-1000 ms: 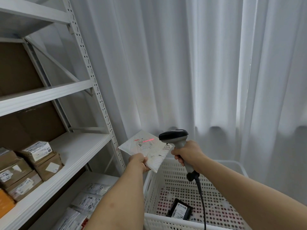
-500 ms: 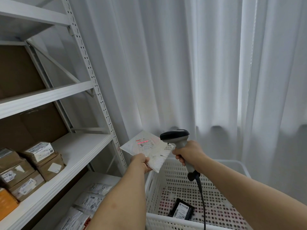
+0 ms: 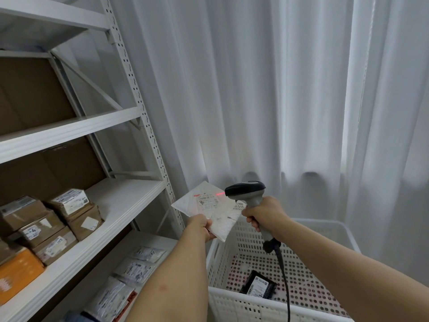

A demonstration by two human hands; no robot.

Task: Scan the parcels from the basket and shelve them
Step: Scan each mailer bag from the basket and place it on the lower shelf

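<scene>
**Mia:** What is the left hand [image 3: 201,227] doing?

**Ben:** It pinches the near corner of a flat white parcel [image 3: 210,209] and holds it up, just above the far left corner of the white basket [image 3: 274,305]. The right hand [image 3: 263,213] is wrapped tight round the handle of the scanner [image 3: 248,198], right beside the parcel.

**Mia:** Is the red light on the stripes?

**Ben:** Not quite, I think. The red line [image 3: 219,194] sits at the right edge of the label [image 3: 208,201], close to the scanner's nose. If it misses the stripes, it may not read.

**Mia:** What else could go wrong?

**Ben:** The parcel is thin and held by one corner only. It could bend or slip and fall back into the basket. The cord [image 3: 285,275] hangs down into the basket too, so it might catch on the rim.

**Mia:** Anything left in there?

**Ben:** One black parcel [image 3: 257,284] lies on the basket floor. Left of the basket stands the shelf [image 3: 120,203] with brown boxes [image 3: 58,219], and white bags [image 3: 137,268] lie on the level below.
</scene>
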